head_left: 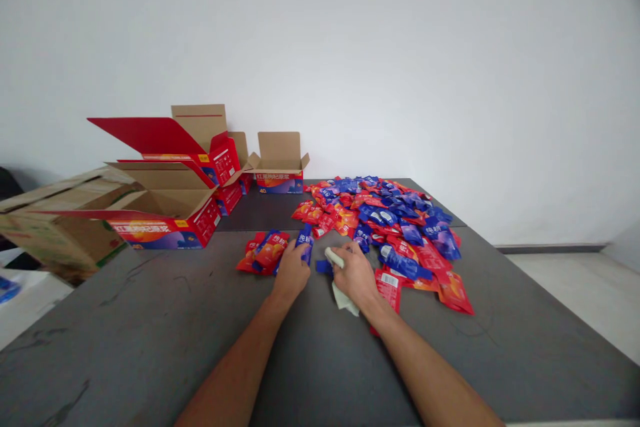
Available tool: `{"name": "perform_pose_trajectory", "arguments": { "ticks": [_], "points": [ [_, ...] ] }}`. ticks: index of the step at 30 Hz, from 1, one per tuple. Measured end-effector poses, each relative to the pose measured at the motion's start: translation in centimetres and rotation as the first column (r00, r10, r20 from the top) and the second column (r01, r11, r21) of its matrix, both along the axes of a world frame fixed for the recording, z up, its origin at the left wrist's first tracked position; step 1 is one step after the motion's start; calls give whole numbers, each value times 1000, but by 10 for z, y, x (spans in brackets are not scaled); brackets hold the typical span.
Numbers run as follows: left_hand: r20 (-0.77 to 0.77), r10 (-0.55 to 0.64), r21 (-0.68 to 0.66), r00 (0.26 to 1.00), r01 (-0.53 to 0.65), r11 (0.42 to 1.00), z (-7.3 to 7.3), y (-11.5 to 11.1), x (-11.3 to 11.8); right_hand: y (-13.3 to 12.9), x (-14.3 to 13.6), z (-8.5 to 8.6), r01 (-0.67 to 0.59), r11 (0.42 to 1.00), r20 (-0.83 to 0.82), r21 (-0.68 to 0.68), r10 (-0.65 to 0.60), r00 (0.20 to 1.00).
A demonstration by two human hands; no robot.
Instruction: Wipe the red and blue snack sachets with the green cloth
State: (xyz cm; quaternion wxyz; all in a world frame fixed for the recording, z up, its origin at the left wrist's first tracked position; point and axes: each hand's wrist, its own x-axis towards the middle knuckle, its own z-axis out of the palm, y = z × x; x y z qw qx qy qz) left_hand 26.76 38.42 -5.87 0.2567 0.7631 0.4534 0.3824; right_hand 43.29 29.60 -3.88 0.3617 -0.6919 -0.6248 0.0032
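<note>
Head view: your left hand (293, 268) sits just left of the frame's middle, below centre, its thumb and fingers pinching a blue pouch (304, 238) that stands tilted. Just left of it lie a few red and blue pouches in a small group (265, 251), overlapping one another.

Your right hand (355, 272) is just right of the middle, its fingers curled around a pale cloth (346, 300); one end pokes up past the thumb and another hangs below the palm. A blue end of a pouch (324, 267) shows beside it, between your two hands; you cannot tell whether the right hand is touching it. A red pouch (389, 285) with a barcode lies by your right wrist.

The big pile (380, 207) of red and blue pouches spreads from the centre to the right of the frame, on the dark table (320, 367). Toward the left you have red boxes with their flaps up: a near box (155, 235), a raised box (225, 159) behind it, and a far box (280, 183) against the wall (350, 60). A brown carton (75, 243) is at the left edge.
</note>
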Motion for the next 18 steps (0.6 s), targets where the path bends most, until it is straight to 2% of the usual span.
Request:
{"name": "perform_pose_trajectory", "arguments": {
  "ticks": [3,5,8,10,12,18],
  "points": [
    [-177,110,67,978,-99,993,-1,2,-6,0,5,0,61,998,23,-27,-60,998],
    [-213,101,115,972,-78,990,0,0,-6,1,8,0,97,993,43,-71,-94,995],
    [-236,-88,140,968,124,982,1,-4,-3,1,9,0,131,984,64,-118,-124,990],
    [-277,-228,103,934,265,959,2,-8,0,2,10,0,134,981,63,-139,-127,990],
    [-324,-281,72,903,320,945,2,-10,1,2,9,1,125,978,49,-165,-118,992],
    [-424,-73,90,903,122,988,2,-6,-4,2,4,3,17,979,-89,-205,-36,995]
  ]
}}
